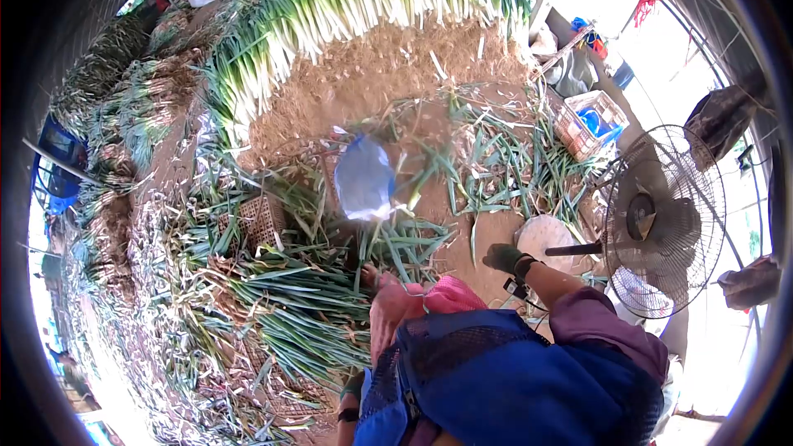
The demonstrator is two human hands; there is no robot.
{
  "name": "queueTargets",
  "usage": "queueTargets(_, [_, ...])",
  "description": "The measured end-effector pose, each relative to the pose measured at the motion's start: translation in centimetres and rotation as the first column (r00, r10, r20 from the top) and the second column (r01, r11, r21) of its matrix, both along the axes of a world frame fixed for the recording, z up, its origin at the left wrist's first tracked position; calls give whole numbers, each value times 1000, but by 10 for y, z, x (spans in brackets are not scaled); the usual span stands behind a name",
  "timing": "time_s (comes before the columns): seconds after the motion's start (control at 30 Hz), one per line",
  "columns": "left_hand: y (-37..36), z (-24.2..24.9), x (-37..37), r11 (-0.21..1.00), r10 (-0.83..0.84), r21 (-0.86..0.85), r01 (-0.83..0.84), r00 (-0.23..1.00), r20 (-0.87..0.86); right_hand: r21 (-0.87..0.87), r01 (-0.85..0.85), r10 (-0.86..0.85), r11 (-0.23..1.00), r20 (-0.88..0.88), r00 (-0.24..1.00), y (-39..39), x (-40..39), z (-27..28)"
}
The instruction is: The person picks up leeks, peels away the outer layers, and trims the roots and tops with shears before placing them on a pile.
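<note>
My right hand [501, 258], in a dark green glove, is held out over the brown ground near a round pale stool top [545, 241]. Its fingers look loosely extended, and nothing shows in them. Beside a pile of green onions [310, 306], my left hand [353, 384] is gloved too and partly hidden by my blue vest [512, 372]; its grip cannot be made out. The pile's green leaves point toward me. Blurred green leaves [429, 161] appear in front of me, next to a pale plastic-looking sheet or bag [363, 177] with a blue edge.
A standing fan [652, 219] is close on my right. Behind it sits a crate [591, 124] with blue plastic inside. Trimmed green onions [355, 8] stand in a long curved row ahead. Cut leaves [512, 153] litter the ground, and more bundles [140, 107] lie at left.
</note>
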State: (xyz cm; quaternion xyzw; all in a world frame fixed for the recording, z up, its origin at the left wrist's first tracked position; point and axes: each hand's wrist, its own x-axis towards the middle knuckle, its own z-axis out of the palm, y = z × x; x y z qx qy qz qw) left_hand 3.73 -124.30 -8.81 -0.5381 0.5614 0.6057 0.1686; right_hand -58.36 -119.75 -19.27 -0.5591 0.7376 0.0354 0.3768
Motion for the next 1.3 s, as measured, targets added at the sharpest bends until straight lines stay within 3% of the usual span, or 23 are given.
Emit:
queueTargets(0.07, [-38, -7, 2, 999, -46, 4, 46, 999, 5, 146, 177, -183, 973, 24, 983, -37, 30, 52])
queueTargets(0.1, [-64, -12, 0, 997, -74, 1, 74, 997, 8, 93, 179, -182, 979, 28, 983, -45, 38, 52])
queueTargets(0.17, [-116, -22, 1, 991, -135, -13, 135, 991, 13, 154, 207, -213, 966, 27, 977, -76, 59, 67])
queueTargets(0.3, [-225, -12, 10, 952, -301, -38, 302, 953, 27, 315, -71, 65, 947, 29, 997, -144, 86, 55])
queueTargets(0.33, [-246, -11, 13, 928, -368, -53, 369, 929, 36, 378, -57, 6, 924, 137, 991, -167, 92, 65])
queueTargets(0.37, [-270, -10, 17, 903, -424, -65, 426, 905, 38, 380, -35, -15, 924, 129, 992, -188, 100, 63])
queueTargets(0.4, [-287, -14, 22, 859, -502, -93, 503, 864, 43, 163, -241, 222, 957, 126, 967, -201, 102, 67])
queueTargets(0.5, [-340, -1, 26, 681, -704, -250, 688, 710, 35, 59, -212, 198, 975, 189, 962, -219, 103, 72])
queueTargets(0.53, [-356, 7, 23, 695, -680, -303, 652, 733, 15, 19, -200, 191, 980, 213, 958, -236, 105, 85])
queueTargets(0.57, [-373, 17, 21, 705, -658, -355, 614, 753, -7, 343, 295, -378, 892, 205, 903, -244, 111, 102])
queueTargets(0.6, [-386, 40, 4, 793, -561, -276, 544, 828, 19, 420, 278, -347, 864, 97, 933, -253, 109, 119])
queueTargets(0.63, [-400, 63, -12, 868, -450, -207, 451, 891, 54, 338, 105, -152, 935, 116, 981, -245, 93, 88])
queueTargets(0.73, [-413, 62, -12, 962, -239, -128, 242, 970, 38, 280, -197, 164, 940, 135, 977, -205, 49, -25])
queueTargets(0.87, [-387, 39, 8, 997, -31, -71, 34, 999, 41, 387, -244, 219, 889, 107, 970, -268, 36, 27])
queueTargets(1.07, [-353, 33, 28, 982, 188, -10, -188, 980, 65, 190, -496, 503, 847, 9, 864, -413, 50, 50])
queueTargets(1.13, [-344, 30, 33, 968, 250, -11, -250, 966, 60, 83, -494, 494, 866, 18, 869, -465, 66, 76])
queueTargets(1.27, [-322, 31, 43, 930, 368, -16, -368, 929, 30, 38, -549, 550, 835, -65, 833, -540, 60, 28])
queueTargets(1.3, [-317, 30, 46, 918, 398, -15, -397, 917, 23, 53, -436, 439, 899, -117, 891, -553, 73, 55])
